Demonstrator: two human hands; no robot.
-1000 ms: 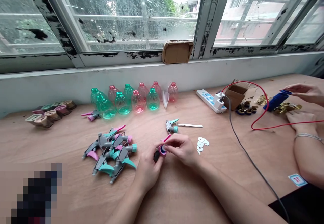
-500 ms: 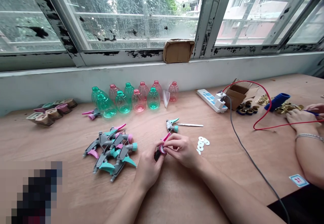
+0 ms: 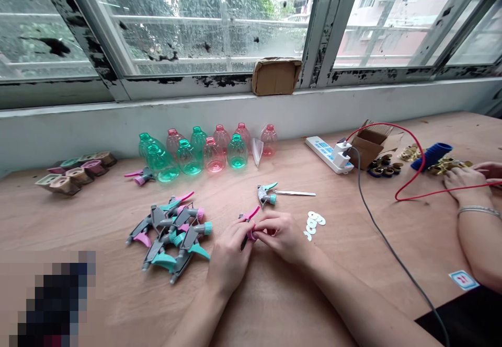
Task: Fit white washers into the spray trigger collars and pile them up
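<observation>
Both my hands meet in front of me over the wooden table. My left hand (image 3: 228, 247) grips a grey plastic trigger sprayer head (image 3: 247, 227) with a pink trigger, which points up and to the right. My right hand (image 3: 280, 237) pinches the sprayer's pink screw collar (image 3: 252, 235) with its fingertips, and the fingers hide most of the collar. Just beyond my hands lies a teal-trigger sprayer head (image 3: 265, 194) with a thin metal tool (image 3: 294, 193) beside it. A small stack of white washers (image 3: 312, 222) sits to the right of my right hand.
To the left lies a heap of teal and pink sprayer heads (image 3: 170, 237). Teal and pink plastic bottles (image 3: 204, 153) stand along the wall. At right, a co-worker's hands (image 3: 466, 180) are by brass parts (image 3: 445, 165), near a blue cylinder (image 3: 431, 156), a power strip (image 3: 327, 153) and cables.
My hands have drawn closer around the sprayer head, and its pink trigger now points upward. The co-worker has let go of the blue cylinder, which rests on the table.
</observation>
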